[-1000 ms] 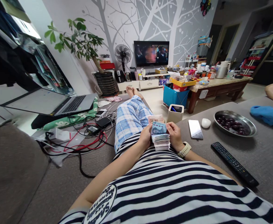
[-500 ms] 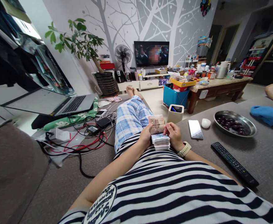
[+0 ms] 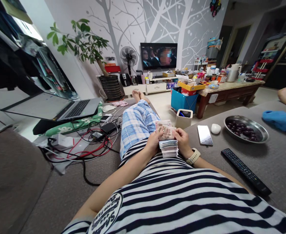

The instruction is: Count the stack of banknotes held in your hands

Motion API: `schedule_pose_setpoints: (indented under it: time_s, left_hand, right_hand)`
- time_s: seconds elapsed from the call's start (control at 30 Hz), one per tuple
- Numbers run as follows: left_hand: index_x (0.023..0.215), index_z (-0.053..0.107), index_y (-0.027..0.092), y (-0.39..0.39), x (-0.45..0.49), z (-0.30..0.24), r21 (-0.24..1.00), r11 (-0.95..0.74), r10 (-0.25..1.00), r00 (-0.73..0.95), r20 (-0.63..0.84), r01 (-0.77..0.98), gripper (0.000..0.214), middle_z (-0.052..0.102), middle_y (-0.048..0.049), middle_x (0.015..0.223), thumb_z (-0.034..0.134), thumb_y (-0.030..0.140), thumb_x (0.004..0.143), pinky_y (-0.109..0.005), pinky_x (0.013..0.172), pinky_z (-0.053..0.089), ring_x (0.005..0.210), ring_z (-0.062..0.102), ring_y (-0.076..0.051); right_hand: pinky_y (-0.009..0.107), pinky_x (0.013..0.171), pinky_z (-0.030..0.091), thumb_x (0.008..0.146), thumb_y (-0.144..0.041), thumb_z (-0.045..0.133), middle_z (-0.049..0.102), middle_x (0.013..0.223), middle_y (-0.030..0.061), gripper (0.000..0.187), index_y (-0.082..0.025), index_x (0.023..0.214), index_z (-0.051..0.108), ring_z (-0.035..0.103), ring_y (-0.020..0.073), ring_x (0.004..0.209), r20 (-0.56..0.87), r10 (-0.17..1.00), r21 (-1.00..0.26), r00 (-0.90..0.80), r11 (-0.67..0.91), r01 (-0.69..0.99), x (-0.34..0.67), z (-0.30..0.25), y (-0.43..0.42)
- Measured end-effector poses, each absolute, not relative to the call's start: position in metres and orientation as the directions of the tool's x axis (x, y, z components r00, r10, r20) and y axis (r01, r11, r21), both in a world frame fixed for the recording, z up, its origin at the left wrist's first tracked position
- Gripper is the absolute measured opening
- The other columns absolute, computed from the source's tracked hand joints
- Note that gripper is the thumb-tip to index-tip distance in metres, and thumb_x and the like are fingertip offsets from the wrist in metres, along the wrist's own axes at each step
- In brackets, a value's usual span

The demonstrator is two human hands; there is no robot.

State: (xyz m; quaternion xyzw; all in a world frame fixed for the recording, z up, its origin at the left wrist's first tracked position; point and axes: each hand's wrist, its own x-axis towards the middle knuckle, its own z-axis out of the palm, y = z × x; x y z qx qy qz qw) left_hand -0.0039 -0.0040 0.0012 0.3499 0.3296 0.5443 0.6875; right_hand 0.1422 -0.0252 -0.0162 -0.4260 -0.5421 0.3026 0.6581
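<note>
Reddish-brown banknotes (image 3: 167, 133) marked 20 are held up over my lap between both hands. My left hand (image 3: 154, 141) grips their left side, thumb on top. At the right edge, my right hand (image 3: 182, 140) pinches a note between thumb and fingers; a pale watch (image 3: 194, 156) is on that wrist. Just below the held notes, a thick stack of banknotes (image 3: 169, 150) rests on my striped shirt at the lap, with a bluish note near its top. How many notes are in my hands cannot be made out.
Right of me on the grey sofa lie a phone (image 3: 205, 135), a white case (image 3: 215, 128), a remote control (image 3: 245, 171) and a steel bowl (image 3: 265, 136) of dark fruit. To the left are tangled cables (image 3: 101, 143) and an open laptop (image 3: 81, 109). A beige bin (image 3: 183, 121) stands beyond the sofa edge.
My right hand has spread a note flat, so its 20 now shows across the middle between both hands. The stack below and the things around stay put.
</note>
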Motion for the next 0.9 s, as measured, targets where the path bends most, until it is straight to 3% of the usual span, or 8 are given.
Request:
schedule_pose_setpoints:
  time_s: [0.23,0.9]
  left_hand:
    - [0.089,0.076,0.011,0.006,0.000,-0.008,0.801,0.137,0.991,0.083,-0.109,-0.583,0.017,0.080,-0.0119,0.091,0.065,0.023,0.083,-0.039,0.098,0.056,0.098,0.075,-0.026]
    - [0.091,0.077,0.011,0.000,-0.001,-0.004,0.813,0.140,0.990,0.094,-0.105,-0.566,0.018,0.080,-0.0126,0.097,0.066,0.023,0.083,-0.041,0.099,0.056,0.099,0.075,-0.027]
  right_hand:
    - [0.030,0.062,0.038,0.088,-0.048,0.062,0.054,0.066,-0.0021,0.033,-0.021,0.069,0.056,0.048,0.0159,0.064,0.465,0.854,-0.882,0.232,0.469,0.040,0.141,-0.015,-0.027]
    - [0.031,0.063,0.041,0.086,-0.052,0.063,0.059,0.068,-0.0001,0.034,-0.021,0.073,0.062,0.052,0.0175,0.064,0.464,0.851,-0.880,0.245,0.476,0.015,0.139,-0.010,-0.032]
